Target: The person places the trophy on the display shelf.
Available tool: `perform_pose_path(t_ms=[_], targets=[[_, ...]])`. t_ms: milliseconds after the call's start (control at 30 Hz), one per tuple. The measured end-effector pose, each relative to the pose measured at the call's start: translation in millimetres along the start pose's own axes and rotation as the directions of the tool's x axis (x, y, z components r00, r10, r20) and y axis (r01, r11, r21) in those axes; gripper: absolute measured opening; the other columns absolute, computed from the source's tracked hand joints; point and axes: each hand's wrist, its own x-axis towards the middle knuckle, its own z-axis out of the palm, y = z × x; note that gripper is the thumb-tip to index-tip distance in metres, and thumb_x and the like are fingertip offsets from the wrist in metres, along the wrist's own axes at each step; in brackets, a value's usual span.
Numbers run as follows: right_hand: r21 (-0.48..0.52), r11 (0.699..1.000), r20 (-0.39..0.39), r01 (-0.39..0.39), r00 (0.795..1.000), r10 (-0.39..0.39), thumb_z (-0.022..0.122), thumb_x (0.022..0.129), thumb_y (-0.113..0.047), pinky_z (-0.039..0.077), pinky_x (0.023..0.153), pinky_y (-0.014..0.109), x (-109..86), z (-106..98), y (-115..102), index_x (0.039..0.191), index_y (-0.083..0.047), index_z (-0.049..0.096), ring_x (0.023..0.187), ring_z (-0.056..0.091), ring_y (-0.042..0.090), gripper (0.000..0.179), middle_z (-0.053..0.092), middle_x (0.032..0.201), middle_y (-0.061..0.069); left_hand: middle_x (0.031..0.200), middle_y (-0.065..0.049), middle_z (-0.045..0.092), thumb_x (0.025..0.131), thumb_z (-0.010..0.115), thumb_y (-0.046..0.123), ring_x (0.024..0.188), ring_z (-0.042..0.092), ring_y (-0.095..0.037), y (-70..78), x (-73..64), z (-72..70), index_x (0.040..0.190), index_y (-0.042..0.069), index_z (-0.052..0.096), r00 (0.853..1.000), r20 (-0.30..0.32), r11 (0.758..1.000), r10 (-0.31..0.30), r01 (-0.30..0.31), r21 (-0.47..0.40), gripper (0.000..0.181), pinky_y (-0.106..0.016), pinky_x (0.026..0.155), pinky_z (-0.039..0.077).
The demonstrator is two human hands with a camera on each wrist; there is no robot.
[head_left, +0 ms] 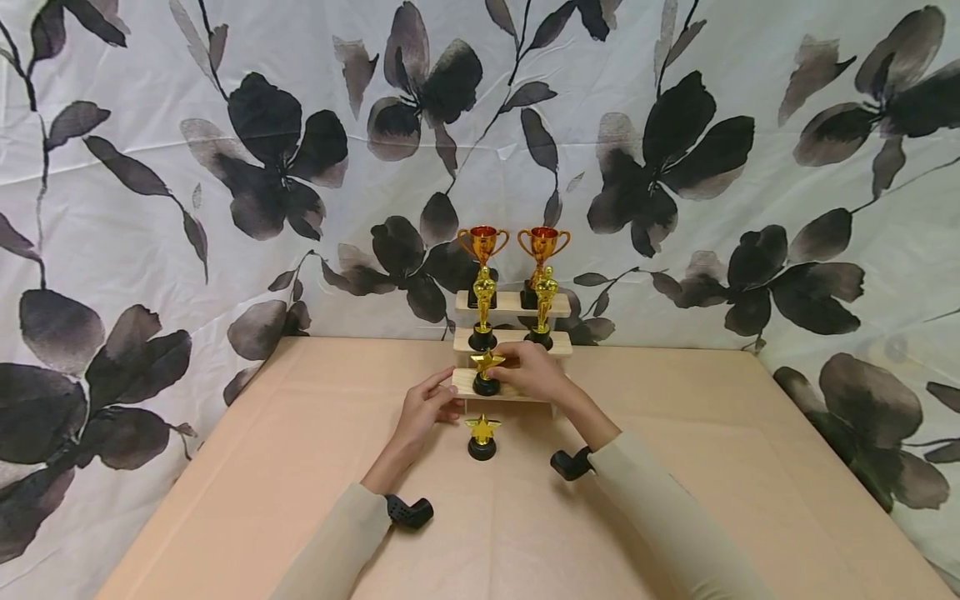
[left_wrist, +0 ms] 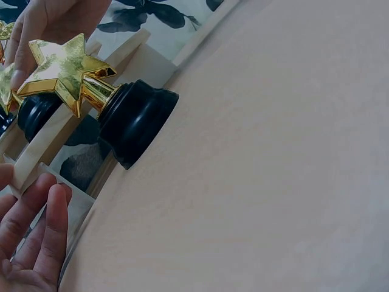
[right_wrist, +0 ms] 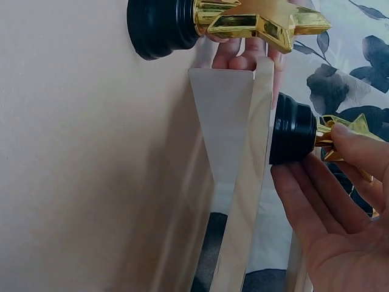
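Observation:
A small gold star trophy point(head_left: 486, 372) with a black round base stands at the left of the lowest step of a wooden tiered stand point(head_left: 525, 394). My right hand point(head_left: 534, 372) pinches this trophy by its gold stem, thumb on one side, as the right wrist view shows; its base is right at the board. My left hand point(head_left: 422, 414) grips the left end of the same step, thumb above and fingers below. In front of the stand, a second star trophy point(head_left: 482, 437) sits upright on the table, near my left fingers.
Two gold figure trophies point(head_left: 483, 300) stand on the middle step. Two orange-gold cups point(head_left: 542, 243) with handles stand on the top step. A floral cloth point(head_left: 285, 167) hangs behind the beige table point(head_left: 300, 433).

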Motion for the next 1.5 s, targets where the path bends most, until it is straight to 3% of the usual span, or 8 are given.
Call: perform_pose_path(t_ms=[267, 433, 633, 1033, 1233, 1500], targets=[[0.004, 1.000, -0.008, 0.019, 1.000, -0.019, 0.076, 0.094, -0.018, 0.060, 0.088, 0.037, 1.9, 0.0, 0.3, 0.110, -0.008, 0.076, 0.096, 0.071, 0.018, 0.019, 0.076, 0.106, 0.008, 0.104, -0.032, 0.068, 0.103, 0.060, 0.011, 0.071, 0.069, -0.016, 0.6, -0.4, 1.4, 0.153, 0.003, 0.048, 1.000, -0.004, 1.000, 0.000, 0.000, -0.008, 0.052, -0.027, 0.064, 0.064], [0.004, 1.000, -0.001, 0.013, 1.000, -0.013, 0.076, 0.094, -0.018, 0.061, 0.091, 0.038, 4.4, 2.2, 3.8, 0.110, -0.009, 0.077, 0.097, 0.072, 0.019, 0.018, 0.076, 0.106, 0.007, 0.102, -0.026, 0.070, 0.103, 0.060, 0.012, 0.074, 0.070, -0.018, 0.2, 0.1, 2.3, 0.153, 0.004, 0.048, 1.000, 0.002, 1.000, 0.000, 0.000, 0.002, 0.052, -0.028, 0.065, 0.065], [0.024, 1.000, 0.003, 0.002, 1.000, -0.002, 0.076, 0.095, -0.016, 0.061, 0.093, 0.040, 5.9, 3.4, 5.8, 0.110, -0.008, 0.076, 0.100, 0.072, 0.021, 0.018, 0.076, 0.108, 0.008, 0.107, -0.033, 0.068, 0.104, 0.060, 0.013, 0.073, 0.070, -0.016, -0.2, 0.6, 4.1, 0.153, 0.006, 0.049, 1.000, 0.002, 1.000, 0.001, -0.001, 0.012, 0.051, -0.027, 0.065, 0.064], [0.055, 0.997, -0.019, -0.048, 0.999, 0.049, 0.078, 0.093, -0.016, 0.063, 0.094, 0.039, 2.9, 6.8, 2.1, 0.123, -0.003, 0.072, 0.107, 0.074, 0.028, 0.033, 0.075, 0.119, 0.013, 0.107, -0.033, 0.067, 0.103, 0.061, 0.011, 0.073, 0.070, -0.016, -1.2, 1.2, 4.3, 0.153, 0.005, 0.049, 1.000, -0.005, 1.000, -0.006, 0.006, -0.005, 0.052, -0.026, 0.063, 0.064], [0.086, 0.995, -0.023, -0.052, 0.998, 0.054, 0.079, 0.092, -0.013, 0.064, 0.093, 0.039, -0.9, 4.0, 4.4, 0.124, -0.001, 0.070, 0.105, 0.074, 0.028, 0.035, 0.076, 0.116, 0.014, 0.105, -0.029, 0.068, 0.104, 0.060, 0.013, 0.073, 0.070, -0.016, 0.4, 0.5, 4.0, 0.154, 0.006, 0.048, 1.000, -0.003, 1.000, -0.008, 0.008, 0.008, 0.052, -0.026, 0.064, 0.064], [0.103, 0.994, -0.027, -0.044, 0.999, 0.047, 0.077, 0.093, -0.013, 0.062, 0.097, 0.042, -12.7, -1.3, 11.4, 0.116, -0.005, 0.072, 0.105, 0.073, 0.025, 0.025, 0.077, 0.111, 0.010, 0.099, -0.022, 0.071, 0.103, 0.061, 0.013, 0.072, 0.070, -0.015, 1.1, -0.6, 2.2, 0.153, 0.006, 0.050, 1.000, -0.017, 1.000, -0.002, 0.002, 0.004, 0.051, -0.028, 0.064, 0.065]])
